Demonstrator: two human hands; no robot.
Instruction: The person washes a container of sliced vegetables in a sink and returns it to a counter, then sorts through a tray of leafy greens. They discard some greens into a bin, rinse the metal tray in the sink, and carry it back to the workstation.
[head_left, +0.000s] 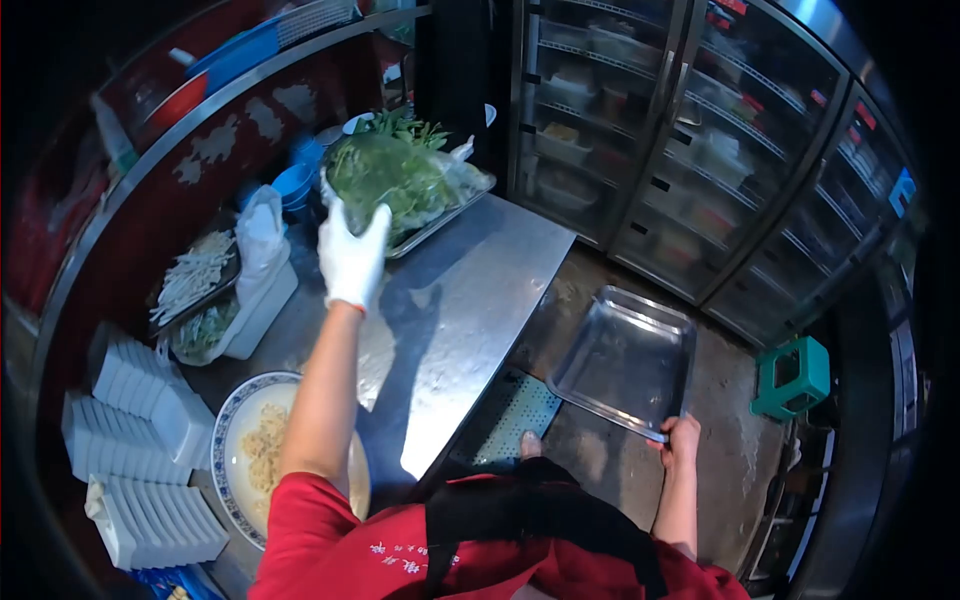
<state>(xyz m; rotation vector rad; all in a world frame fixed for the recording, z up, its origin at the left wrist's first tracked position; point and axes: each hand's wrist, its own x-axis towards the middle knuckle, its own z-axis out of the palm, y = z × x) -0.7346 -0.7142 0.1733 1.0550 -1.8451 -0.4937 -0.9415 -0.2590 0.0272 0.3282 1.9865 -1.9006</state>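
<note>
My left hand (352, 250), in a white glove, reaches over the steel table (470, 270) to a clear plastic bag of leafy greens (385, 180). Its thumb and fingers are on the near side of the bag; the fingertips are partly hidden. Under the bag lies a metal tray (437, 222), with more loose green leaves behind. My right hand (681, 438) is bare and grips the near right corner of an empty steel tray (630, 355), held out over the floor to the right of the table.
Stacked white containers (150, 430) and a large patterned bowl of pale food (230, 460) stand at the left. Trays of white mushrooms (200, 270) lie behind. Glass-door fridges (700, 150) line the back; a green stool (793, 378) is at the right.
</note>
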